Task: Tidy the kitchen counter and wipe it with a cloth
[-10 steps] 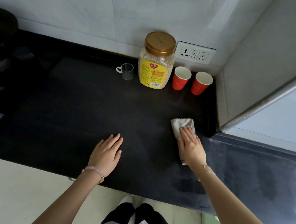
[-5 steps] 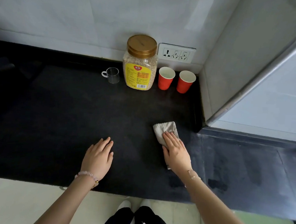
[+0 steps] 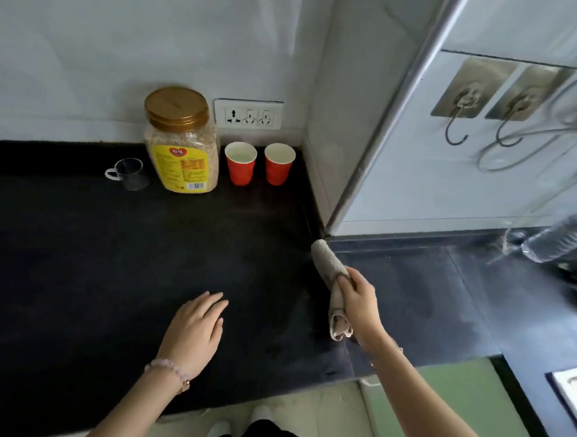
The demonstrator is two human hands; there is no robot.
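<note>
My right hand (image 3: 359, 302) grips a beige cloth (image 3: 331, 271), bunched and lifted at an angle, its upper end near the wall corner and its lower end hanging below my palm. My left hand (image 3: 195, 331) lies flat on the black counter (image 3: 91, 274), fingers slightly apart, holding nothing. Along the back wall stand a clear glass mug (image 3: 129, 173), a gold-lidded grain jar (image 3: 180, 140) with a yellow label, and two red paper cups (image 3: 240, 163) (image 3: 278, 163).
A wall socket (image 3: 248, 114) sits behind the cups. A white wall corner with a metal strip (image 3: 372, 149) juts out at right. Beyond it the counter (image 3: 427, 294) runs on, with two wall hooks (image 3: 463, 104), wire loops and a blurred bottle-like object (image 3: 556, 241).
My right hand has lifted the cloth from lying flat under the palm into a bunched grip, shifting right toward the wall corner. The camera turned right. My left hand stayed flat on the counter.
</note>
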